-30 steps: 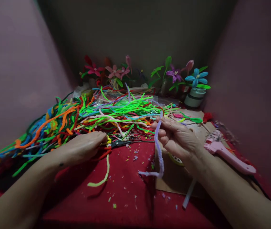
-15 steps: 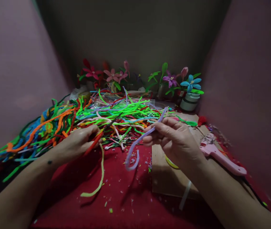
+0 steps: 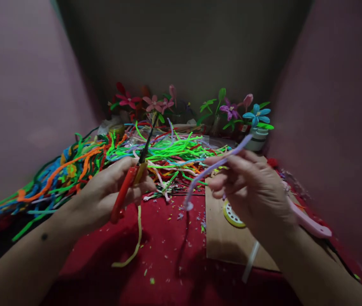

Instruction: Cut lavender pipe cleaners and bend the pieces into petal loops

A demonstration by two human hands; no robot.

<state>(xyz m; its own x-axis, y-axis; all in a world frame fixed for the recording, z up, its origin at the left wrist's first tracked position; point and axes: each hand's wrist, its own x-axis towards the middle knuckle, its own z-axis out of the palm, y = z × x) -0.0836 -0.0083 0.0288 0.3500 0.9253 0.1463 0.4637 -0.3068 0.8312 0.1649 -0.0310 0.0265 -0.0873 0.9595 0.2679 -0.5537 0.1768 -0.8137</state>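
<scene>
My left hand (image 3: 111,191) is closed round red-handled scissors (image 3: 129,182), lifted off the red cloth with the dark blades pointing up and away. My right hand (image 3: 251,187) pinches a lilac pipe cleaner (image 3: 211,170), which runs from upper right down to a curled end near the middle. Behind both hands lies a big heap of coloured pipe cleaners (image 3: 155,151), mostly neon green, orange and blue.
A red cloth (image 3: 168,259) covers the surface, strewn with fuzz scraps and a pale yellow pipe cleaner (image 3: 133,250). A cardboard sheet (image 3: 228,242) holds a tape roll (image 3: 232,214). A pink glue gun (image 3: 311,225) lies at right. Pipe-cleaner flowers (image 3: 232,108) stand at the back.
My left hand picked the scissors out of the heap and raised them, blades up. My right hand lifted and swung the lilac pipe cleaner from hanging down to a slant across the middle.
</scene>
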